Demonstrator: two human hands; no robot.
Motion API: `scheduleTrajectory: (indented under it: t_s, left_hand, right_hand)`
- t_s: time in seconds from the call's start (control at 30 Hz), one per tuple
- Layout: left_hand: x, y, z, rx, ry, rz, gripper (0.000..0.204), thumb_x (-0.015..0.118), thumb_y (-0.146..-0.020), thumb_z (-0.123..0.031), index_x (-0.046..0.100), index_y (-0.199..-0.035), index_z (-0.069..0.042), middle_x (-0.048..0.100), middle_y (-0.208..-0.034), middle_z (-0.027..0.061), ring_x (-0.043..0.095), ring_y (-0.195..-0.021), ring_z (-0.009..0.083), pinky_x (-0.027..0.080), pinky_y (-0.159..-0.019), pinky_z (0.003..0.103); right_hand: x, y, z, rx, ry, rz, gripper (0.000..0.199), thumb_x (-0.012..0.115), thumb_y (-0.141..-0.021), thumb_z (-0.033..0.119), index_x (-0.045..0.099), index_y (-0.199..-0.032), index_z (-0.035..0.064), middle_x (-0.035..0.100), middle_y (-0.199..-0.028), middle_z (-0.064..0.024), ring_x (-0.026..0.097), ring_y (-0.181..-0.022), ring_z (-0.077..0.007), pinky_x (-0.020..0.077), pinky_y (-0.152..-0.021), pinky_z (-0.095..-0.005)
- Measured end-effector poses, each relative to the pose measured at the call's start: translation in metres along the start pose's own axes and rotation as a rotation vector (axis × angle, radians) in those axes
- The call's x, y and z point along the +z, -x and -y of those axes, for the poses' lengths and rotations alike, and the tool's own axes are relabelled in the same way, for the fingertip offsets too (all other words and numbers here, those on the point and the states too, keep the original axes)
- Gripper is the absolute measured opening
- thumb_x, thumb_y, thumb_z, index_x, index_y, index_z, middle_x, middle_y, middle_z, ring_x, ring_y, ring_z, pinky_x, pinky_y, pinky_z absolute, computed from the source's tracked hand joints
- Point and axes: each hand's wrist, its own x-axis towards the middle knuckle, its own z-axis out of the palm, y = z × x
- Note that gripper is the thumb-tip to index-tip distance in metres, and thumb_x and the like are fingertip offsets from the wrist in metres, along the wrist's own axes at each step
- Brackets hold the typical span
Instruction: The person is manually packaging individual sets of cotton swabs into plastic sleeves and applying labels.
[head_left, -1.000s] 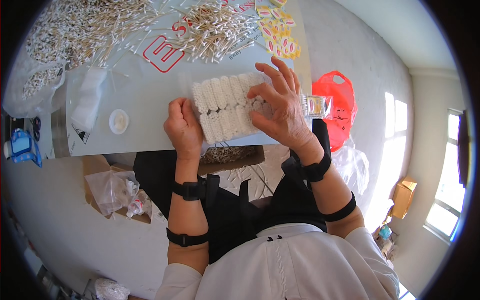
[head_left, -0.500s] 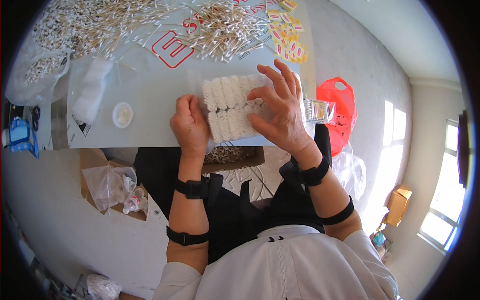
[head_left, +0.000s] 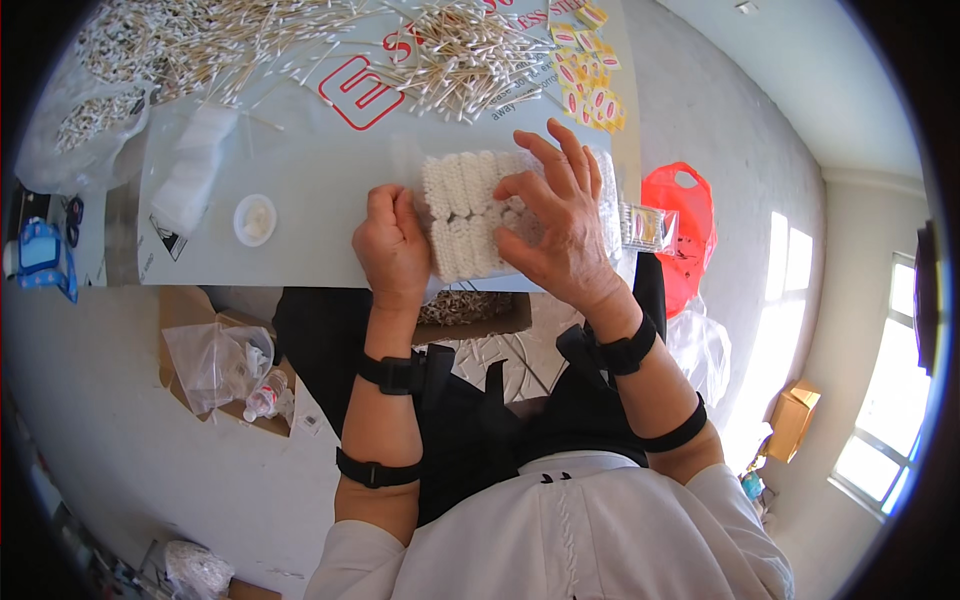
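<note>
A clear plastic pack of white cotton swabs (head_left: pixel 470 215) lies on the table's near edge. My left hand (head_left: pixel 392 245) is closed on the pack's left end. My right hand (head_left: pixel 555 220) lies flat on top of its right half with fingers spread, pressing down. Loose cotton swabs with wooden sticks (head_left: pixel 460 55) are heaped farther back on the table.
A small round white lid (head_left: pixel 255 220) and a folded clear bag (head_left: pixel 190 170) lie at the left. Yellow and red labels (head_left: pixel 590 85) sit at the back right. A red plastic bag (head_left: pixel 675 225) hangs beside the table. A cardboard box (head_left: pixel 215 360) stands on the floor.
The view has shifted slightly. Both hands stay on the pack, my right hand's fingers have moved a little across its top.
</note>
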Motion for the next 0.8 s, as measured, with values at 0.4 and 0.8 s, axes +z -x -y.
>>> scheduleTrajectory:
  t_s: [0.4,0.8]
  left_hand:
    - [0.001,0.001,-0.001,-0.017,0.018,0.003,0.007,0.059,-0.097,-0.012,0.058,-0.096,-0.004,0.063,-0.07,0.0166,0.064,-0.061,0.0356,0.048,-0.056,0.041]
    - [0.001,0.0,-0.002,-0.022,-0.009,-0.005,0.011,0.06,-0.098,-0.012,0.061,-0.093,-0.002,0.063,-0.069,0.0121,0.061,-0.057,0.0201,0.049,-0.057,0.033]
  right_hand:
    - [0.004,-0.004,0.013,0.015,0.008,0.022,0.036,0.074,-0.065,0.018,0.065,-0.099,0.013,0.048,-0.145,-0.0144,0.028,-0.145,-0.0418,0.0167,-0.117,-0.0591]
    - [0.011,-0.007,0.021,-0.023,-0.007,0.032,0.036,0.074,-0.067,0.023,0.064,-0.101,0.0129,0.048,-0.144,-0.0154,0.029,-0.145,-0.0421,0.0164,-0.116,-0.0594]
